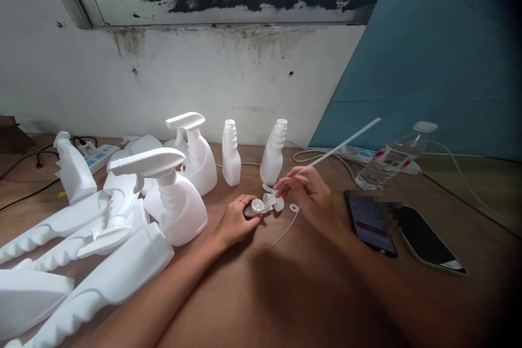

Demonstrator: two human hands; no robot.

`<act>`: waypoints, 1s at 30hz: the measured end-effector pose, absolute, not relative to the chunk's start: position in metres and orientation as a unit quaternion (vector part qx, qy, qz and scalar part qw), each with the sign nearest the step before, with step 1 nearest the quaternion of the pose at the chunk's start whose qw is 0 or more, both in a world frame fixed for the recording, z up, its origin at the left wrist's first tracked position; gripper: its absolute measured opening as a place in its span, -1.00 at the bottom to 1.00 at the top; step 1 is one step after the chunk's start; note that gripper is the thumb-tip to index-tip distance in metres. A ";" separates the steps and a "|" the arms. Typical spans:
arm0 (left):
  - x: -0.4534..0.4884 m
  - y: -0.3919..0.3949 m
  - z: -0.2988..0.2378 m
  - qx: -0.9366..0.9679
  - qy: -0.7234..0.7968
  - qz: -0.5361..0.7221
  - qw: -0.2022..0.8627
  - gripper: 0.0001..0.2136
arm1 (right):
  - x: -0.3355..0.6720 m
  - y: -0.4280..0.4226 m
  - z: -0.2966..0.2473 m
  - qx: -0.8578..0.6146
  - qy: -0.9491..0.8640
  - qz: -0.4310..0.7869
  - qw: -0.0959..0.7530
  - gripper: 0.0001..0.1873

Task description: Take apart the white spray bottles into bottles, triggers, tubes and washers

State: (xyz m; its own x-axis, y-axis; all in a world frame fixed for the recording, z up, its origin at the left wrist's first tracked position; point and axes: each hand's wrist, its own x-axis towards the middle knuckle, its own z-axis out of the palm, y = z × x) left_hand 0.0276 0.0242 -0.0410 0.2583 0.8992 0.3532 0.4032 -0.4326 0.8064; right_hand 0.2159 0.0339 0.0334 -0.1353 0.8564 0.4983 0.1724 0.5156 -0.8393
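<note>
Low over the table, my left hand (240, 218) is closed around a white sprayer head (258, 206), with its round opening facing up. Just to the right, my right hand (308, 190) has its fingers pinched together. A thin white plastic tube (346, 142) runs through them and slants up to the right. Between my hands are small white sprayer parts (278, 203), partly hidden by my fingers. A flat white washer (294, 207) lies by my right hand, and a thin curved tube (286, 231) rests on the table below it.
Two open white bottles (231, 157) (272, 155) stand ahead by the wall. On the left stand spray bottles (181, 212) (199, 160) beside several lying bottles (118, 266). To the right are a phone (369, 223), a second phone (432, 242), a tilted water bottle (391, 157) and cables.
</note>
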 end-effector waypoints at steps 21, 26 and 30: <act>0.028 0.026 -0.041 0.730 0.445 0.417 0.309 -0.73 | 0.200 0.048 0.015 -0.342 -0.810 0.246 0.408 -0.90; 0.028 0.024 -0.037 0.726 0.452 0.414 0.313 -0.76 | 0.202 0.041 0.019 -0.323 -0.848 0.211 0.363 -0.90; 0.028 0.023 -0.035 0.727 0.450 0.409 0.321 -0.78 | 0.202 0.038 0.022 -0.311 -0.867 0.190 0.340 -0.87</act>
State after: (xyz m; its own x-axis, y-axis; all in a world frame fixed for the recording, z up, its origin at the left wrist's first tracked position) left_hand 0.0284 0.0233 -0.0347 0.2619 0.9157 0.3048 0.3910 -0.3895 0.8339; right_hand 0.2018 0.0380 0.0220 -0.5758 0.6686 0.4705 0.4106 0.7342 -0.5408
